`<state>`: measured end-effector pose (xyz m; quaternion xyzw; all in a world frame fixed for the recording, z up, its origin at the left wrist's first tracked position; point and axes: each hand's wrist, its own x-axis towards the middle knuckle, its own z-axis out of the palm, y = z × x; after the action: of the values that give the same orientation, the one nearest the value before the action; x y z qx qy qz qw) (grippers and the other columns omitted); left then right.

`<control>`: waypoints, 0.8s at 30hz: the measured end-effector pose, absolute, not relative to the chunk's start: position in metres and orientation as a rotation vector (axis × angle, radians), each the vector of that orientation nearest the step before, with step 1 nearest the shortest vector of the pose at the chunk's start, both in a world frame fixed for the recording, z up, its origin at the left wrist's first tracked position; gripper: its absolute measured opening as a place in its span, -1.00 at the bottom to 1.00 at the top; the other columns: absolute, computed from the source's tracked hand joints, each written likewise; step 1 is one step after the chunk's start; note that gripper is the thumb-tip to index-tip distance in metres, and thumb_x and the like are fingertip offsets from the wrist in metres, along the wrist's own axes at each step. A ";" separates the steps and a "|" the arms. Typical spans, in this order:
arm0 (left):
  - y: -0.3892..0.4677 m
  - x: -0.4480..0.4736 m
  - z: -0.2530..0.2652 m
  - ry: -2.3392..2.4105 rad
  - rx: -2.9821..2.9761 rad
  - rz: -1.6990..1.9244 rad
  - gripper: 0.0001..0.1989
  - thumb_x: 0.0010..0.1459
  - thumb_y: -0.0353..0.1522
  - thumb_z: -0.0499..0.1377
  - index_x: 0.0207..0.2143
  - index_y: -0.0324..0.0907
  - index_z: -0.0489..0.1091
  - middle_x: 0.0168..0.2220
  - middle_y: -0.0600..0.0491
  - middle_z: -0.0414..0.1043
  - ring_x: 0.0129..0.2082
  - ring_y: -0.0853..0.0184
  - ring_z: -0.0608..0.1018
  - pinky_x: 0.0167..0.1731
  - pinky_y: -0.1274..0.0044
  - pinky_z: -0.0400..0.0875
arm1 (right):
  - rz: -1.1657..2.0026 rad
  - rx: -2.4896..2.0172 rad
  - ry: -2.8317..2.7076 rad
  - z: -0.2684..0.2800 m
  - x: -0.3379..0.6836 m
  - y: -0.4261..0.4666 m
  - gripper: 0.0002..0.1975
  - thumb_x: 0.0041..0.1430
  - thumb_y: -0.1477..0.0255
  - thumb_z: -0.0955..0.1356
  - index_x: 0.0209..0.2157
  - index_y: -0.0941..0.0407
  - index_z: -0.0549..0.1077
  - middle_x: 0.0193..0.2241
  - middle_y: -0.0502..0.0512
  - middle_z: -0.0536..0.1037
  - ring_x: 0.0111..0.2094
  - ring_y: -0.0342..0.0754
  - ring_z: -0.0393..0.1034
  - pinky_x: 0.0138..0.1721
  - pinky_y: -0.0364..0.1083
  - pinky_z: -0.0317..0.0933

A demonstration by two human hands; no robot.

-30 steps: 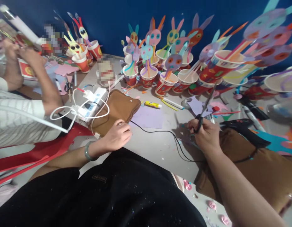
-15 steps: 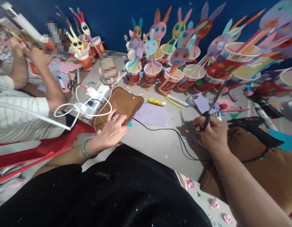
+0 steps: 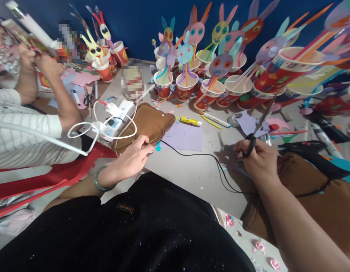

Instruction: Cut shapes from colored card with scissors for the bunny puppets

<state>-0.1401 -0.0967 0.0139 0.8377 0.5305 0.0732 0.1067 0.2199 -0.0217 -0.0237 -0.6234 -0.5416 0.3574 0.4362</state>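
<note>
My right hand (image 3: 261, 158) is closed round the black handles of a pair of scissors (image 3: 261, 122), whose blades point up and away over the table. My left hand (image 3: 131, 158) is at the near edge of a brown cushion-like pouch (image 3: 152, 122), its fingers loosely bent and slightly apart, with nothing visible in them. Whether the fingertips touch the pouch is hard to tell. Just beyond it lie a sheet of lilac paper (image 3: 188, 136) and a yellow glue stick (image 3: 191, 121). Near the scissors lies a cut lilac paper piece (image 3: 250, 122).
Red paper cups (image 3: 208, 94) with paper rabbit figures line the back. A white power strip (image 3: 119, 119) with tangled cables stands left. A black cord (image 3: 191, 154) crosses the table. A brown bag (image 3: 319, 200) lies right. Another person's hands (image 3: 43, 64) work at far left.
My left hand has drawn back slightly toward me and its fingers have bent more. The right hand still holds the scissors. The whole view has shifted a little.
</note>
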 end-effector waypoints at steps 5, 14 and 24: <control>-0.094 -0.144 0.022 1.532 2.462 0.275 -0.72 0.24 -0.56 -0.02 -0.19 -0.21 0.46 -0.14 -0.03 0.28 -0.24 0.38 0.44 -0.11 0.44 0.47 | 0.902 -1.560 -1.348 -0.024 0.220 -0.022 -0.80 -0.04 0.40 0.37 -0.67 0.11 0.38 -0.74 -0.04 0.34 -0.68 -0.18 0.16 -0.64 -0.14 0.02; -0.100 -0.132 0.037 1.544 2.675 -0.391 -0.68 0.29 -0.50 -0.06 -0.24 -0.24 0.51 -0.26 -0.05 0.28 -0.48 0.40 0.34 -0.54 0.50 0.16 | 0.881 -1.575 -1.338 -0.019 0.216 -0.023 -0.72 0.00 0.29 0.41 -0.67 0.11 0.37 -0.73 -0.04 0.34 -0.67 -0.18 0.16 -0.62 -0.14 0.03; -0.095 -0.143 0.048 1.567 2.550 -0.180 -0.70 0.31 -0.47 -0.03 -0.27 -0.22 0.52 -0.28 0.01 0.26 -0.42 0.44 0.32 -0.42 0.55 0.25 | 0.884 -1.581 -1.361 -0.022 0.218 -0.022 -0.74 -0.02 0.32 0.38 -0.68 0.10 0.35 -0.74 -0.05 0.33 -0.68 -0.19 0.17 -0.63 -0.14 0.01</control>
<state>-0.1433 -0.0947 0.0481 0.8483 0.5212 -0.0600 0.0718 0.2180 -0.0219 -0.0217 -0.6320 -0.5440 0.3534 0.4239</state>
